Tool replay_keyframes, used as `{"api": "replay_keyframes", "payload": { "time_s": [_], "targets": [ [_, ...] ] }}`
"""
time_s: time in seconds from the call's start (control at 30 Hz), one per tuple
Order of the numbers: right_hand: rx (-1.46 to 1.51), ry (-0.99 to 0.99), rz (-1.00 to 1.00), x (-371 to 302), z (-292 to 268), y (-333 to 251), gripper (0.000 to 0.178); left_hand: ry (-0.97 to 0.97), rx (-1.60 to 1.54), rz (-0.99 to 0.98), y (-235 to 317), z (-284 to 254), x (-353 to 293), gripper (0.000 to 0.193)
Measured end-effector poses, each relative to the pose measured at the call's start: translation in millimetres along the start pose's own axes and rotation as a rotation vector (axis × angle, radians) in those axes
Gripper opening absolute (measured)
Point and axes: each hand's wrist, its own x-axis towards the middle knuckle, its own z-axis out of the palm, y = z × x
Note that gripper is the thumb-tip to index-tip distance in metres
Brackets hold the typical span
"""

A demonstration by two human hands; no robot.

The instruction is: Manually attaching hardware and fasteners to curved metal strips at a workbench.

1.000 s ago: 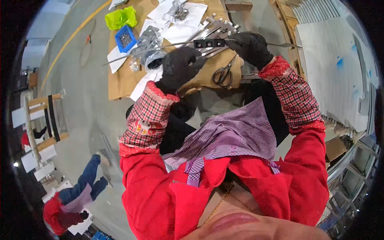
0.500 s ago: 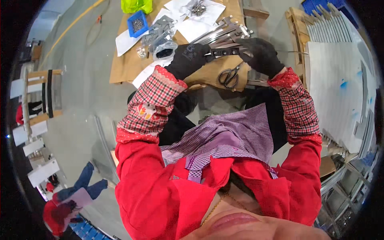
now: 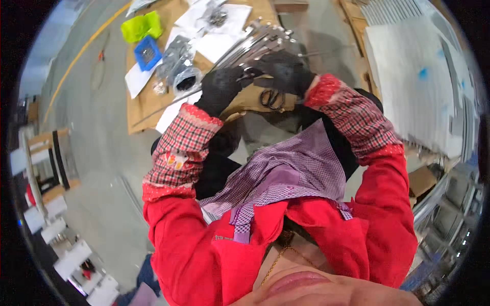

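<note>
Both hands wear black gloves and meet over the near edge of the work table. My left hand is closed round a long thin metal strip, whose end sticks out to the left across the table. My right hand bends over the same strip, fingers closed, its fingertips close to the left ones. A small dark piece shows between the fingertips; gloves and blur hide most of it. Black-handled scissors lie just below my right hand. Beyond the hands lies a bundle of shiny metal strips.
Brown cardboard covers the table. On it are a blue tray of small parts, a clear plastic bag, white papers and a bright green bag. Stacked white panels stand to the right. Another person's leg shows lower left.
My right hand has come in toward the left one. The black block with holes that spanned the gap is now mostly hidden. The strip now sticks out left of my left hand.
</note>
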Motion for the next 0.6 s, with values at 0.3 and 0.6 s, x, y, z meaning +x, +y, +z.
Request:
{"api": "replay_keyframes", "payload": {
  "time_s": [0.3, 0.6],
  "targets": [
    [-0.227, -0.003, 0.053, -10, 28, -9, 0.027, -0.148, 0.052, -0.015, -19, 13, -2, 0.019],
    [-0.286, -0.252, -0.074, 7, -40, -26, 0.024, -0.268, -0.242, 0.103, 8, -18, 36, 0.028]
  ]
}}
